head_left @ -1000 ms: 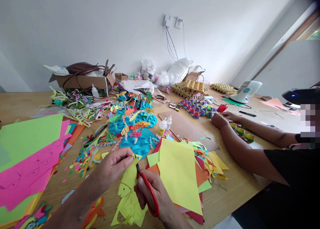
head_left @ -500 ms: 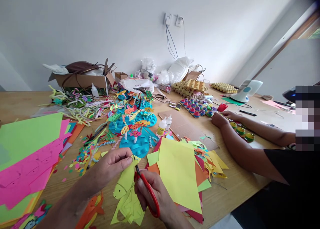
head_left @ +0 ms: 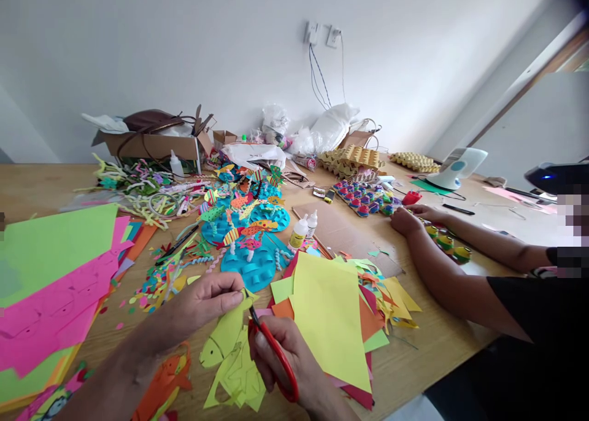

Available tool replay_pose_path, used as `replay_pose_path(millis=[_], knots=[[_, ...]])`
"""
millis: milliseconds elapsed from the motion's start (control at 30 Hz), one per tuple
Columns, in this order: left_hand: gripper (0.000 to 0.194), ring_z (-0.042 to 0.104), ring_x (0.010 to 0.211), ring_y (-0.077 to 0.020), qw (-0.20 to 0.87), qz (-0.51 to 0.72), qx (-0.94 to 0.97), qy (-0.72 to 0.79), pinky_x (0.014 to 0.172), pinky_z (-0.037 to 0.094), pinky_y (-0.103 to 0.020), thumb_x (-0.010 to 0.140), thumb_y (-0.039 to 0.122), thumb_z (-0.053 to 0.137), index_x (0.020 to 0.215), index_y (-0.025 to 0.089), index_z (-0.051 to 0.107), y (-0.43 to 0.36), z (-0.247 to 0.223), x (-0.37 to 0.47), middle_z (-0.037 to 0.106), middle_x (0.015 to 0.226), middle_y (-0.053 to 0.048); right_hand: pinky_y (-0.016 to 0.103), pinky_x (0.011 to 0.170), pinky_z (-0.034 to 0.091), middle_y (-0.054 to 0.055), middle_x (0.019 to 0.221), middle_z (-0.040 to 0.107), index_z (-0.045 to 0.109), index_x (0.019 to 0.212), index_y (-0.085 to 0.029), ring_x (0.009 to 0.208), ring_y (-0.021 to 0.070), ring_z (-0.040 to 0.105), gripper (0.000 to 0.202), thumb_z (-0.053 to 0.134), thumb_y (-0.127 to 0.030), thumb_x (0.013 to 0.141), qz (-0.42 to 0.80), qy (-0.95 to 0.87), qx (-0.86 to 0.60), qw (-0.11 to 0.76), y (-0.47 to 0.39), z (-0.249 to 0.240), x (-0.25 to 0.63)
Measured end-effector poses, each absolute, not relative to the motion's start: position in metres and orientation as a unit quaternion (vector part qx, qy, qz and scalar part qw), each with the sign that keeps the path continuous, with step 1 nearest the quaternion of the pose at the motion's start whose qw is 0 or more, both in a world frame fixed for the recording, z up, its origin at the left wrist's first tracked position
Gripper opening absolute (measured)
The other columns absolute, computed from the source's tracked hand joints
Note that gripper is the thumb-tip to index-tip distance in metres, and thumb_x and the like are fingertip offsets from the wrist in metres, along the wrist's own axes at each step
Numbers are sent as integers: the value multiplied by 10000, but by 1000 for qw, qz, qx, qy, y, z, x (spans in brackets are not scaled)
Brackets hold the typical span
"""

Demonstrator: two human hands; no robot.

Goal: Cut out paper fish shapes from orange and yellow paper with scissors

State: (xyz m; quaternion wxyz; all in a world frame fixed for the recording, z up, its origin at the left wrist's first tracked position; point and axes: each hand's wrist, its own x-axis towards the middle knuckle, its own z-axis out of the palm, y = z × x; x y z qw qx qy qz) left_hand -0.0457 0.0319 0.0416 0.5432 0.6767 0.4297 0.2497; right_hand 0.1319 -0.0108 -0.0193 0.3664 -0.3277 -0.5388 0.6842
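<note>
Pinched between the thumb and fingers of my left hand (head_left: 219,295) is the tail end of a yellow paper fish (head_left: 223,335), its drawn eye and gill line hanging low on the left. My right hand (head_left: 283,353) is closed round the handles of red scissors (head_left: 281,363). Their dark blades point up at the fish's tail, close beside my left fingertips. Under the fish lie yellow paper offcuts (head_left: 239,378). Orange paper fish (head_left: 168,378) rest by my left forearm. Right of the scissors, a yellow sheet (head_left: 326,316) tops a stack of coloured paper.
Blue discs with paper fish (head_left: 251,264), glue bottles (head_left: 298,232) and paper confetti (head_left: 151,283) lie ahead. Pink sheets with drawn fish (head_left: 59,310) are at left. On the right, a co-worker's hands (head_left: 409,218) touch a painted egg carton (head_left: 444,243).
The yellow fish has swung slightly so its head sits further left and lower. Both my hands keep nearly the same place, the scissors still at the tail. The view has shifted slightly.
</note>
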Motion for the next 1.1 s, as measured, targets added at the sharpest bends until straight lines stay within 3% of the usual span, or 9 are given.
replay_pose_path(millis=[333, 533, 767, 1100], knots=[[232, 268, 596, -119, 577, 221, 674, 405, 542, 238, -240, 818, 354, 456, 650, 199, 416, 34, 38, -49, 308, 641, 58, 147, 303, 224, -68, 393, 385, 417, 552, -177, 312, 36, 317, 578, 476, -730, 711, 668, -569, -356, 320, -11, -9, 141], [196, 271, 590, -121, 591, 197, 672, 401, 532, 233, -235, 785, 342, 480, 658, 198, 439, 33, 41, -50, 325, 630, 57, 140, 332, 271, -70, 447, 367, 400, 562, -179, 357, 42, 351, 476, 466, -562, 838, 644, -621, -346, 283, -9, -7, 154], [183, 261, 578, -120, 617, 165, 673, 373, 524, 215, -242, 782, 316, 493, 654, 196, 438, 37, 47, -48, 319, 624, 53, 176, 378, 191, -75, 474, 293, 351, 537, -180, 424, 48, 253, 389, 509, -320, 863, 551, -714, -372, 220, -2, 10, 167], [183, 277, 584, -122, 586, 36, 717, 374, 516, 224, -245, 752, 297, 464, 610, 201, 399, 45, 63, -46, 312, 618, 56, 192, 427, 217, -73, 519, 303, 349, 566, -178, 482, 61, 256, 401, 522, -381, 866, 493, -775, -355, 175, 2, 16, 178]])
